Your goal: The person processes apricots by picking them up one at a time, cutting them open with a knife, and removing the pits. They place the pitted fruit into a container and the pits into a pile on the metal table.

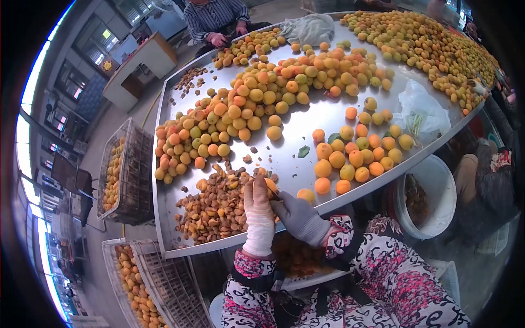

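Observation:
My left hand (258, 218), in a whitish glove, holds an apricot (270, 186) over the near edge of the metal table. My right hand (302, 220), in a grey glove, meets it from the right with its fingers drawn together. Whether a small tool is in those fingers is hidden. A heap of brown apricot pits (210, 210) with bits of flesh lies just left of my left hand. To the right, loose whole apricots (355, 158) are spread out, one of them close to my right hand. Below my hands, a basin (298, 282) contains orange fruit pieces.
A long pile of apricots (257, 95) crosses the metal table (229, 240), with a bigger heap (415, 46) at far right. A plastic bag (421, 109) lies near the right edge. A white bucket (445, 202) and fruit crates (139, 175) stand around. A co-worker (216, 22) sits opposite.

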Demonstrator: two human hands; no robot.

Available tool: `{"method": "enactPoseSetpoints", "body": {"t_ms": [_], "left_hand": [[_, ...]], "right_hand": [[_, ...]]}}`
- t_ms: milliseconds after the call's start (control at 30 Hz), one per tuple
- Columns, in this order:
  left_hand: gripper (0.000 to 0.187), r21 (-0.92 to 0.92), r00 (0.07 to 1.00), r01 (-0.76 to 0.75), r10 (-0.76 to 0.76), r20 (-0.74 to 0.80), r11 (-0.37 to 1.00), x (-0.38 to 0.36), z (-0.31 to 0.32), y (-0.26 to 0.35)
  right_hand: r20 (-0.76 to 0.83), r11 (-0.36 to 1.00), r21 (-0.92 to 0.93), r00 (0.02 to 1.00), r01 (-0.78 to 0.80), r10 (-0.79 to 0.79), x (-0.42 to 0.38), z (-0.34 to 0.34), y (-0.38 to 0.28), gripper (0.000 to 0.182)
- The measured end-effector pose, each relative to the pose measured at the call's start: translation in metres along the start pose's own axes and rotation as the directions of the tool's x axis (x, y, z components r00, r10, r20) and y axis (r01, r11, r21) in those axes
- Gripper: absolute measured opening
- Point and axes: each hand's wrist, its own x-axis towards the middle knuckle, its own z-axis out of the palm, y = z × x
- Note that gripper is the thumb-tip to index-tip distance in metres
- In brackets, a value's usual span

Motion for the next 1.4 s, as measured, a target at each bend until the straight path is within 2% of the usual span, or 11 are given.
{"method": "enactPoseSetpoints", "body": {"t_ms": [333, 400, 467, 533, 767, 833, 867, 967, 1133, 1200, 1400], "left_hand": [[0.033, -0.059, 0.986, -0.168, 0.167, -0.017, 0.984, 0.013, -0.023, 0.000], [0.034, 0.502, 0.692, -0.708, 0.632, 0.350, 0.497, 0.003, -0.013, 0.007], [0.046, 0.634, 0.693, -0.719, 0.353, 0.628, 0.284, -0.007, -0.007, 0.013], [0.046, 0.606, 0.598, -0.780, 0.472, 0.648, 0.156, -0.014, 0.002, 0.011], [0.042, 0.546, 0.559, -0.791, 0.688, 0.463, 0.276, -0.015, 0.018, -0.009], [0.038, 0.384, 0.869, -0.495, 0.451, 0.203, 0.780, -0.018, 0.020, -0.026], [0.038, 0.386, 0.870, -0.492, 0.449, 0.203, 0.780, -0.016, 0.018, -0.030], [0.037, -0.174, 0.990, 0.106, -0.088, 0.107, 0.979, -0.009, 0.019, -0.031], [0.051, -0.271, 0.944, 0.330, -0.322, 0.074, 0.904, -0.005, 0.009, -0.014], [0.051, -0.431, 0.819, 0.507, -0.259, 0.513, 0.747, 0.010, -0.017, -0.020], [0.066, -0.416, 0.826, 0.523, -0.321, 0.463, 0.744, 0.009, -0.025, -0.011]], "right_hand": [[-0.009, 0.989, 0.146, 1.000, -0.002, 0.003, 0.007, -0.026, -0.012, 0.040], [-0.062, 0.954, 0.289, 0.993, -0.080, 0.102, 0.020, -0.030, -0.003, 0.046], [0.099, 0.611, 0.755, 0.963, -0.238, 0.252, 0.033, -0.030, 0.004, 0.047], [0.078, 0.641, 0.725, 0.955, -0.251, 0.286, 0.031, -0.033, -0.003, 0.046], [-0.098, 0.573, 0.816, 0.959, -0.075, 0.265, 0.026, -0.034, -0.023, 0.026], [-0.275, 0.774, 0.632, 0.945, 0.039, 0.176, 0.027, -0.034, -0.023, 0.022], [-0.274, 0.773, 0.633, 0.945, 0.036, 0.180, 0.027, -0.035, -0.020, 0.022], [-0.470, 0.913, -0.031, 0.800, 0.406, -0.372, 0.032, -0.036, -0.015, 0.027], [-0.395, 0.833, 0.513, 0.918, 0.207, 0.016, 0.042, -0.040, -0.016, 0.028], [0.019, 0.444, 0.873, 0.923, -0.203, 0.385, 0.048, -0.050, -0.012, 0.026], [0.233, 0.421, 0.829, 0.912, -0.368, 0.339, 0.032, -0.061, -0.041, 0.030]]}}
